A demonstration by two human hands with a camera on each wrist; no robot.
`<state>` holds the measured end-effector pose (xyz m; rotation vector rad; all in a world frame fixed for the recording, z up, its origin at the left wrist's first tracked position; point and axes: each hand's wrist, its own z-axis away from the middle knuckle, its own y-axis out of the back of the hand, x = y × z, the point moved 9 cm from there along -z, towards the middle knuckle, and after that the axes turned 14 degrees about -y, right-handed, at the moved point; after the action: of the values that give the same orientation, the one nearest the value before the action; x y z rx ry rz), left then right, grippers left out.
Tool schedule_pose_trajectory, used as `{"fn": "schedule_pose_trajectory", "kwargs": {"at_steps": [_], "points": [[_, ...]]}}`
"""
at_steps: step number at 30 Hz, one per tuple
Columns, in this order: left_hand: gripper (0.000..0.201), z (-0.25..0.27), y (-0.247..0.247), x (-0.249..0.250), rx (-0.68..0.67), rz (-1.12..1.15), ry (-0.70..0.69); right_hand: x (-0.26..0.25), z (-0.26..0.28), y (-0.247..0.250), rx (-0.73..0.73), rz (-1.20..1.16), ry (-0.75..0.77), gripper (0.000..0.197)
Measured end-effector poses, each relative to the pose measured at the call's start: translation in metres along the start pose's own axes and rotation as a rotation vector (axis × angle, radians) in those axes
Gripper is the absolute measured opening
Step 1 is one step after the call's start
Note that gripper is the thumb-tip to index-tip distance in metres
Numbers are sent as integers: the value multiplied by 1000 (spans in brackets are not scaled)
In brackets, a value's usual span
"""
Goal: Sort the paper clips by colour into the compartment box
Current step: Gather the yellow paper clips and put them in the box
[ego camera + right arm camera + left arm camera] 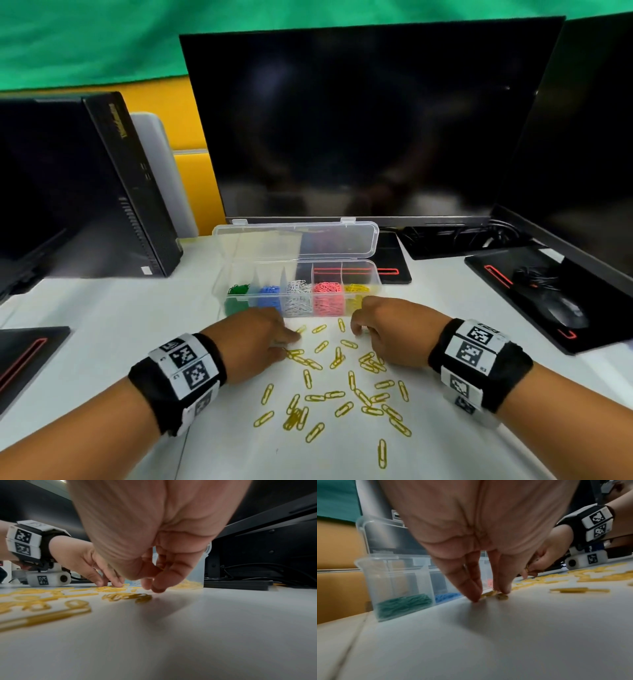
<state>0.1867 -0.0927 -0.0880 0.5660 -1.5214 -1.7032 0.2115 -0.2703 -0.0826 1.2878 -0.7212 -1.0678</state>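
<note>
now only yellow paper clips point(334, 387) lie scattered on the white table point(102, 308), just in front of the clear compartment box point(363, 274). the left hand point(255, 337) presses straight fingertips point(475, 596) down on one yellow clip near the box. the right hand point(387, 329) has its fingers curled; it seems to pinch a yellow clip, but i cannot tell for sure.

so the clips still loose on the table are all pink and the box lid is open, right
Not quite. The loose clips on the table are yellow, not pink, as the head view shows; the pink ones already sit in their compartment. The rest holds: the box stands with its lid open.
</note>
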Motion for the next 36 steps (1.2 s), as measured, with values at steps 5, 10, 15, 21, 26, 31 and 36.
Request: {"fn": "schedule_pose_trajectory", "kwargs": {"at_steps": [5,10,15,21,26,31,36], "points": [[24,-3,-1,3,40,-13,-26,-3,2,3,3,-16,-9,20],[27,2,2,-4,92,35,61,-3,6,2,-79,-35,-48,22],[26,16,18,-20,232,106,118,5,-1,-15,-123,32,-71,46],[21,17,10,-17,137,112,96,5,-4,-5,-36,66,-35,9],[15,21,18,-22,199,142,142,6,-2,-4,-27,75,-88,12],[22,27,6,-19,54,96,160,9,-3,-2,-39,-10,-183,18],[20,28,7,-24,83,93,146,8,-2,1,-59,-67,-202,17]]}}
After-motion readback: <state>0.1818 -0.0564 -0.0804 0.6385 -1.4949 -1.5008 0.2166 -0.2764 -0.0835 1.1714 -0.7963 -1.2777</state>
